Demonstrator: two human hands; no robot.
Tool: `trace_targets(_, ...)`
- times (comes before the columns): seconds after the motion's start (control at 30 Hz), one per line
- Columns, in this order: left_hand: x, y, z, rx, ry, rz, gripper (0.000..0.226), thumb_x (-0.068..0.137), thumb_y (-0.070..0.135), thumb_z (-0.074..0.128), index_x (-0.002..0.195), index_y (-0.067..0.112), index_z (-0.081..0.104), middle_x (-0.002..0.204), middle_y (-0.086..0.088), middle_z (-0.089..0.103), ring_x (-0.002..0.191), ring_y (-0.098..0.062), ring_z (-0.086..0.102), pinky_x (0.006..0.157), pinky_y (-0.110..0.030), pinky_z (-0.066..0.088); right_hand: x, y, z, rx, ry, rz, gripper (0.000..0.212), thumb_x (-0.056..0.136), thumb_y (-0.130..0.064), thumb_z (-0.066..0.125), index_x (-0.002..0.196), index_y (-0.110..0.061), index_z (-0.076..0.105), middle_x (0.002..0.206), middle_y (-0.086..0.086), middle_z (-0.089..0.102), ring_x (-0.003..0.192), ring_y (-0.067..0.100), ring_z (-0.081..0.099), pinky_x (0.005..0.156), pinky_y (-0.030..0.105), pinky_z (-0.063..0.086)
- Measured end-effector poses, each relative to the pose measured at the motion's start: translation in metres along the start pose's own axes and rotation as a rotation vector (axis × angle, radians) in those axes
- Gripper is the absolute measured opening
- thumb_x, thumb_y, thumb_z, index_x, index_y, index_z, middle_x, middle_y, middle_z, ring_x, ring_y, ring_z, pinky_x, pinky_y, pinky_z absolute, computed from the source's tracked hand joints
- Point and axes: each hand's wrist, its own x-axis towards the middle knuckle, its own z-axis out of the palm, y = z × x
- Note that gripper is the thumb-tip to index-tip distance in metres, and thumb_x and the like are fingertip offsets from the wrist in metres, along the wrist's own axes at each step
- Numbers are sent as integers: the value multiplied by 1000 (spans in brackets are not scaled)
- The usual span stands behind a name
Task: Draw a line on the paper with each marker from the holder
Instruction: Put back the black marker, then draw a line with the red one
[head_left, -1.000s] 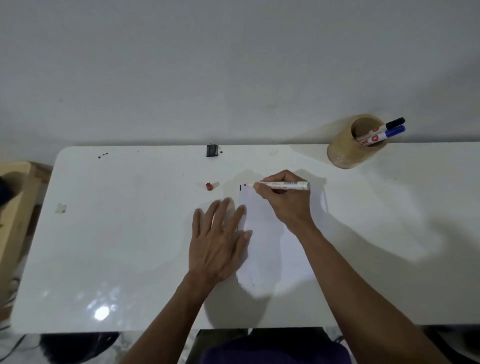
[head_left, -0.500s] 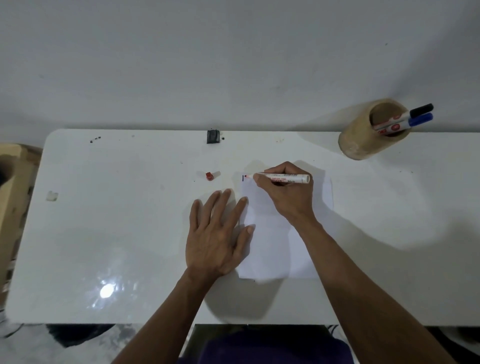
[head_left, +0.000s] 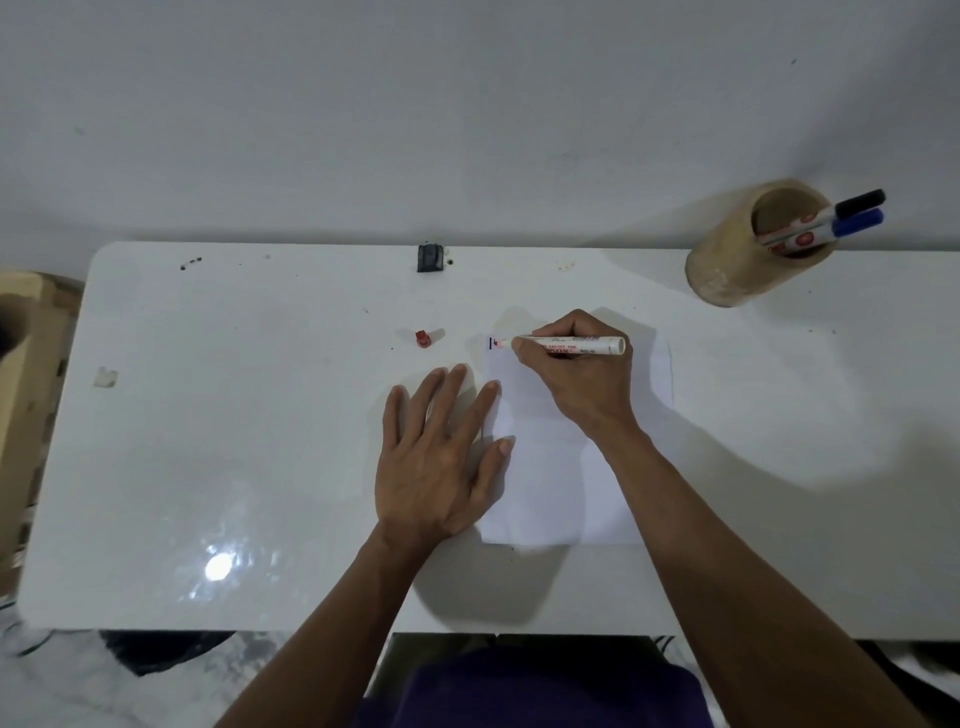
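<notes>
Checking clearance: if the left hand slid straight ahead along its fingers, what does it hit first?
Probably nothing soon. The left hand lies flat, fingers aimed up and slightly right. That line passes between the red cap and the marker tip, over bare table, though the margins look narrow.

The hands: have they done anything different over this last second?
Hardly anything. The right hand keeps its grip on the red marker, tip at the paper's top left corner by a short dark line. The left hand stays flat, pinning the paper's edge. Red cap and holder are unmoved; only the camera shifted.
</notes>
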Motion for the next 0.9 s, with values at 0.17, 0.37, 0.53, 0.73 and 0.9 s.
trace_targets(0.17,0,0,1,-4,6,-2,57,96,56,47,147,30,49,156,-8,47,148,-29,37,119,-57,25,-1,-1,-1,10,-15,22,18,76,-12,88,73,-6,71,74,4,76,62,10,68,56,22,52)
trace_targets(0.37,-1,-2,3,-9,1,0,58,97,57,45,148,30,48,157,-8,45,149,-28,36,120,-57,24,-1,-2,-1,-10,-18,11,18,75,-11,88,73,-4,72,73,4,76,62,13,69,55,22,53)
trace_targets(0.53,-1,-1,2,-18,12,1,57,97,56,47,147,30,48,157,-7,46,148,-28,36,119,-57,25,-2,0,-1,-16,-21,10,18,75,-12,88,74,-3,72,74,5,76,66,22,72,56,25,55)
trace_targets(0.73,-1,-1,2,-20,2,-4,57,97,56,47,147,31,48,157,-7,46,148,-28,37,119,-57,25,-2,-3,-2,-4,-36,31,18,75,-12,88,75,-5,72,76,7,77,66,16,72,57,25,55)
trace_targets(0.9,-2,-1,2,-27,-2,2,57,97,57,46,147,30,50,156,-7,47,147,-28,38,120,-56,26,3,-21,-13,314,-15,199,25,78,-3,86,79,-14,64,85,20,75,76,28,75,65,34,61)
